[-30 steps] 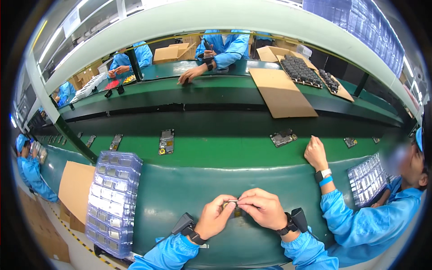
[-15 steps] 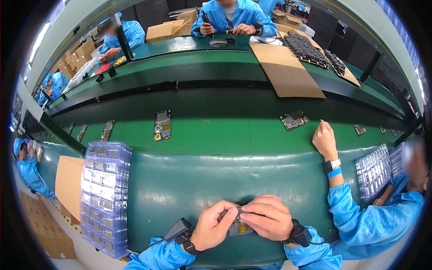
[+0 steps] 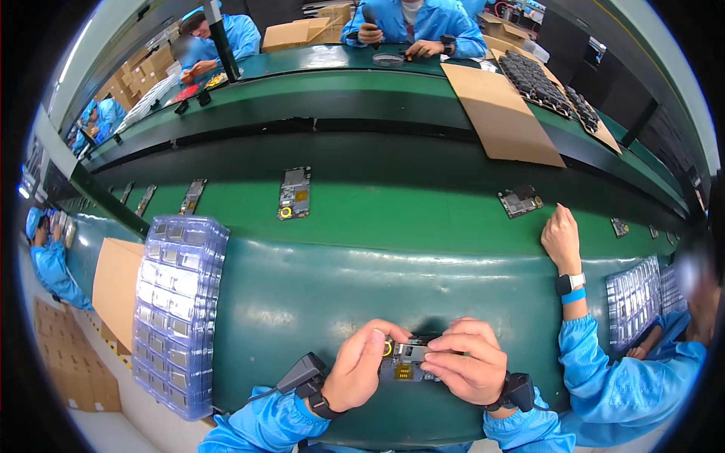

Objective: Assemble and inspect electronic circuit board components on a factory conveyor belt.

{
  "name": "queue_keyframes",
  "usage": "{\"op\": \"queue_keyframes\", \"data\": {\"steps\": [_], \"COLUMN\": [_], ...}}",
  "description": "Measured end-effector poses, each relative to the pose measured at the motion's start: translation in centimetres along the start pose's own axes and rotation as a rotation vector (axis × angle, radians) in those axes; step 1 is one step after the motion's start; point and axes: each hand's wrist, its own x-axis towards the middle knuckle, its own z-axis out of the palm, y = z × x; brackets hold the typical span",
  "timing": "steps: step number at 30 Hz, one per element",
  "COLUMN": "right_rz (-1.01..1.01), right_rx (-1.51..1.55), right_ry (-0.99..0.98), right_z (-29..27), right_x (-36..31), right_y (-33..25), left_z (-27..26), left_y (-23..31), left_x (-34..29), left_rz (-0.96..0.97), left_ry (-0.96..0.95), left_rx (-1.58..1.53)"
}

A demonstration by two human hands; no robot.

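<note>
**Circuit board held in both hands at the near edge of the desk**

A small circuit board point(image 3: 408, 361) is gripped between the two hands just above the near edge of the green desk point(image 3: 302, 294). The left hand point(image 3: 361, 370) is closed on the board's left end, its thumb laid over a gold ring on that end. The right hand point(image 3: 467, 362) is curled over the board's right end, and its fingers point(image 3: 445, 355) are pressed close together on the top face. Black wrist straps are worn on both forearms.

A tall stack of clear blister trays point(image 3: 177, 317) is set at the near left edge of the desk, with a flat brown cardboard sheet point(image 3: 115, 283) just beside it at the left corner. Brown cartons point(image 3: 72, 370) are seen on the floor below. Further boards point(image 3: 294, 192) are laid in a row along the green conveyor belt beyond the desk. A large cardboard sheet point(image 3: 498, 113) is spread on the far bench, with dark trays of parts point(image 3: 540, 79) beside it. A co-worker's hand point(image 3: 560, 238) is rested at the right edge of the desk, near more clear trays point(image 3: 634, 302).
</note>
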Motion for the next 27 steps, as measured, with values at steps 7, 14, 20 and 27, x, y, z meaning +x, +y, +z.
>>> {"op": "queue_keyframes", "data": {"steps": [7, 14, 20, 27], "right_rz": [0.002, 0.026, 0.031, 0.037], "right_rx": [-0.028, -0.068, -0.067, -0.058], "right_ry": [-0.055, -0.079, -0.081, -0.073], "right_z": [-0.07, -0.09, -0.24, -0.18], "right_x": [-0.30, -0.33, -0.31, -0.35], "right_y": [-0.75, -0.88, -0.99, -1.00], "left_z": [-0.09, -0.34, -0.22, -0.28], "left_y": [0.52, 0.65, 0.60, 0.51], "left_x": [-0.07, -0.58, -0.67, -0.64], "left_rz": [0.027, -0.006, 0.022, 0.048], "left_ry": [-0.082, -0.161, -0.163, -0.166], "left_rx": [-0.101, -0.088, -0.053, -0.034]}}
